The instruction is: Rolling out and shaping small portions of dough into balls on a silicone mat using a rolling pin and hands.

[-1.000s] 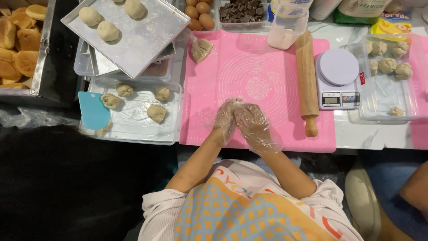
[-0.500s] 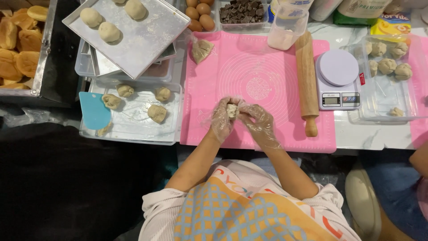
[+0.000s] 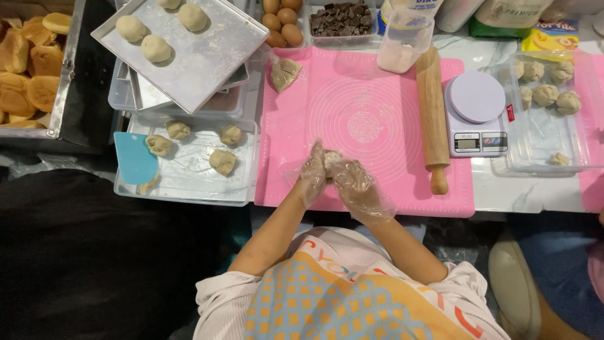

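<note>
Both hands wear clear plastic gloves and meet over the near edge of the pink silicone mat (image 3: 402, 94). A small piece of dough (image 3: 329, 157) sits between them. My left hand (image 3: 311, 175) cups it from the left, and my right hand (image 3: 357, 186) pinches it from the right. A wooden rolling pin (image 3: 431, 116) lies on the mat to the right of my hands. To the left, a clear tray (image 3: 189, 189) holds several dough pieces and a blue scraper (image 3: 133, 158).
A tilted metal tray (image 3: 201, 60) carries three round dough balls. Baked buns (image 3: 28, 69) fill a pan at far left. Eggs (image 3: 282, 19), chocolate chunks (image 3: 343, 19), a flour cup (image 3: 402, 44), a small scale (image 3: 477, 116) and another dough tray (image 3: 541, 135) line the back and right.
My hands were closed together one second ago; they have since parted slightly, showing the dough between them, and shifted a little as they work it.
</note>
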